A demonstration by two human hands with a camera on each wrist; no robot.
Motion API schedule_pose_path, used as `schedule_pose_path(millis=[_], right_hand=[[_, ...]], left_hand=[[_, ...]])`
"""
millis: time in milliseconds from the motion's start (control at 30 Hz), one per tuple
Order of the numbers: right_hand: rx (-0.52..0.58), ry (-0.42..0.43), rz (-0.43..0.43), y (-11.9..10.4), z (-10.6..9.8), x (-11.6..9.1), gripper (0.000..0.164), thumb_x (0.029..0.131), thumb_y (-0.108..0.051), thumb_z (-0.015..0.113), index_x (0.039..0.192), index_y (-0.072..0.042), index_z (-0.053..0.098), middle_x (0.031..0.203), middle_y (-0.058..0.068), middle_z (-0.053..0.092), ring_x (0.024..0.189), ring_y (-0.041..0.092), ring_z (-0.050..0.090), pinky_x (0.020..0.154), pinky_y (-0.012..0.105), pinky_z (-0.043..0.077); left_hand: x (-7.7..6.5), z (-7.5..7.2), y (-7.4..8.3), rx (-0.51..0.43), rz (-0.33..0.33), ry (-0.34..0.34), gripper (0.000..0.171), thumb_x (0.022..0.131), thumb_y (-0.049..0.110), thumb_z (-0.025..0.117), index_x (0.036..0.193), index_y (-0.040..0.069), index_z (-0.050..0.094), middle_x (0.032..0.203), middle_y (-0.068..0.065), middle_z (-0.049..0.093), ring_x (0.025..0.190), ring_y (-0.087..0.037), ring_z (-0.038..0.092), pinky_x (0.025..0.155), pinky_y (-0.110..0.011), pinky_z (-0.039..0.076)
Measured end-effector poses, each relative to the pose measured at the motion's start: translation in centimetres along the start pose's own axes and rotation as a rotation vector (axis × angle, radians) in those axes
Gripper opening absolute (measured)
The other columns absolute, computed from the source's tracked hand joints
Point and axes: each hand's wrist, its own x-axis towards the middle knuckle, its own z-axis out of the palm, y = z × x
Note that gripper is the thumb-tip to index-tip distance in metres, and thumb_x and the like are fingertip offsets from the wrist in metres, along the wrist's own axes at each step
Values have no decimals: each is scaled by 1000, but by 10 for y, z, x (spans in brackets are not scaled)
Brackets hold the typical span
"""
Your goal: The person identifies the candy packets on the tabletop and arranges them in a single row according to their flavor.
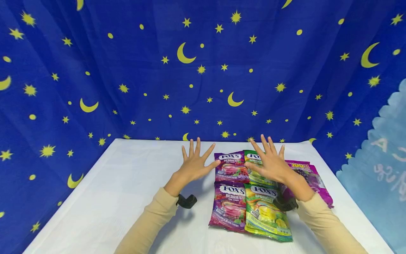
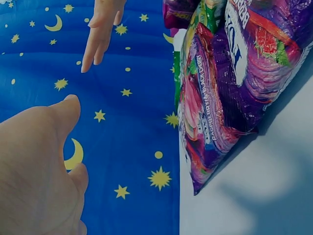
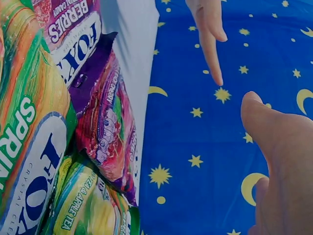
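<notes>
My left hand (image 1: 194, 165) is held up with its fingers spread, left of the candy bags, holding nothing. My right hand (image 1: 272, 163), also spread and bare, hovers over the back of the green bag (image 1: 253, 176). Two purple Fox's Berries candy bags lie one behind the other, the front one (image 1: 229, 208) and the back one (image 1: 231, 167). Beside them on the right lie two green and yellow Fox's candy bags, the front one (image 1: 268, 215) in full view. A magenta bag (image 1: 314, 180) lies partly hidden behind my right forearm. In the left wrist view, a purple bag (image 2: 220, 98) stands out near the hand.
Everything lies on a white-covered table (image 1: 95, 197). A blue curtain (image 1: 203, 70) with yellow moons and stars hangs behind and at the sides. At the right is a light blue scalloped panel (image 1: 380, 158) with pale lettering. Dark straps with cameras sit on both wrists.
</notes>
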Motion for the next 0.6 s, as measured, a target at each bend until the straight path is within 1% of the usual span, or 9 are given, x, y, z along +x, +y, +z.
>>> schedule_pose_path(millis=[200,300,367,433,533,600], right_hand=[[16,-15,9,-1,5,-3,87,91,-64,48,156,-29,1,159,18,-8,142,39,-14,98,71,-18],[41,-6,3,-2,5,-3,89,90,-63,51,156,-29,2,159,18,-7,143,40,-10,103,71,-12],[88,2,4,-4,4,-4,90,90,-59,56,156,-28,4,160,17,-5,143,43,-4,105,72,1],[151,7,0,-7,4,-5,92,89,-54,62,157,-25,7,160,18,-1,141,47,7,104,73,15],[246,14,-7,-12,5,-10,90,89,-44,67,156,-16,14,158,22,9,136,51,22,97,73,28],[287,29,-13,-16,7,-14,84,90,-36,68,153,-9,21,155,25,19,131,50,33,95,69,36]], left_hand=[[-3,5,-1,-28,-10,-38,75,90,75,27,154,39,12,157,-18,-15,137,-40,-25,102,-66,-21],[-6,6,-2,-67,-22,-64,76,89,77,25,154,41,10,158,-17,-13,139,-40,-21,104,-67,-18],[-10,6,-2,-142,-40,-90,75,90,76,27,154,41,11,158,-17,-11,140,-41,-18,105,-68,-13],[-14,7,-3,-238,-65,-106,73,93,70,33,155,38,13,159,-19,-4,142,-43,-10,107,-70,-4],[-22,9,-4,-391,-70,-100,67,98,52,46,155,27,20,157,-22,12,142,-44,7,108,-68,14],[-28,10,-4,-470,-48,-84,65,99,38,54,154,20,26,153,-23,25,140,-44,21,107,-65,24]])
